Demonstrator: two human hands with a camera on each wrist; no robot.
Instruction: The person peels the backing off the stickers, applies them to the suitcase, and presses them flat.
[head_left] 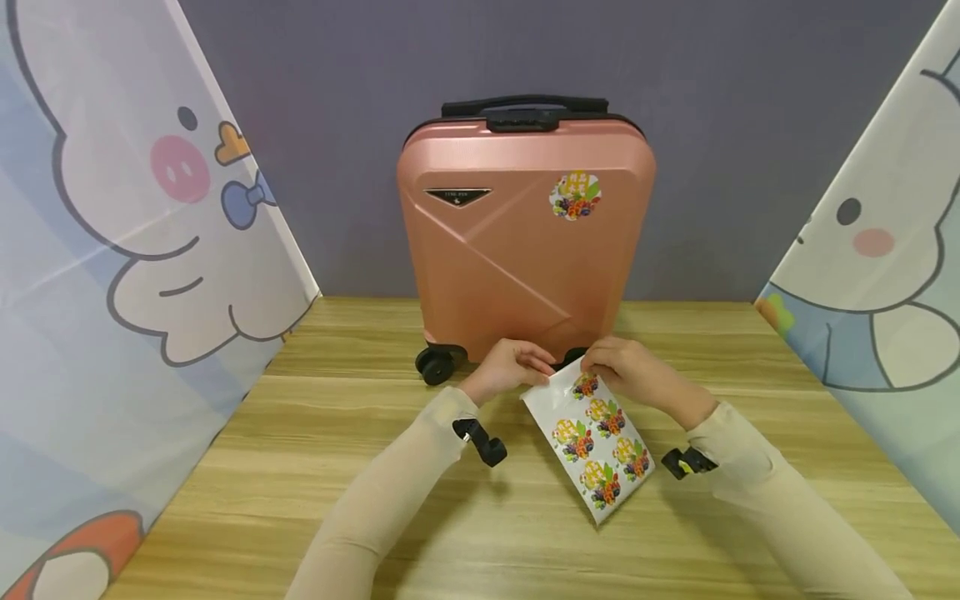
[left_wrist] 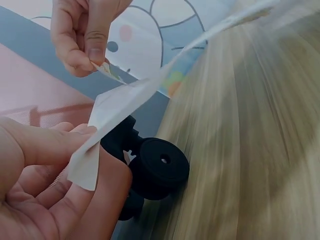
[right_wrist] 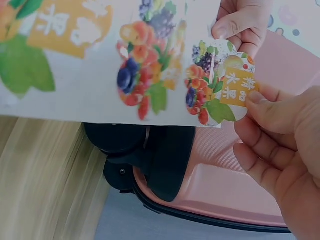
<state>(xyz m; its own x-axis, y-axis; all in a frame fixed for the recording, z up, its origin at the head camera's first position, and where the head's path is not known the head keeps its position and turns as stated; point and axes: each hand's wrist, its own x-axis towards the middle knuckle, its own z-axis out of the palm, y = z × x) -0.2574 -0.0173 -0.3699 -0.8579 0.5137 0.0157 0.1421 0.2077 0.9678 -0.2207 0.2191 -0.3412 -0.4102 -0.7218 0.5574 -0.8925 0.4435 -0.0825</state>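
Observation:
A white sticker sheet [head_left: 558, 404] with several round fruit stickers slants between my hands, above the table in front of the suitcase. My left hand [head_left: 506, 367] pinches its upper left corner, thumb on top, in the left wrist view. My right hand [head_left: 641, 375] pinches the edge of one fruit sticker [right_wrist: 215, 87] between thumb and finger. That sticker's edge is lifted off the sheet, while its other side still meets the sheet. Behind stands an upright pink suitcase [head_left: 517, 267], with another round fruit sticker [head_left: 575, 196] on its upper right front.
The suitcase's black wheels [head_left: 437, 364] rest on the wood-grain table [head_left: 330, 467]. A dark grey wall [head_left: 322, 150] rises behind. Cartoon-printed panels [head_left: 75, 275] border the left and right sides. Black wrist devices [head_left: 480, 442] sit on both sleeves.

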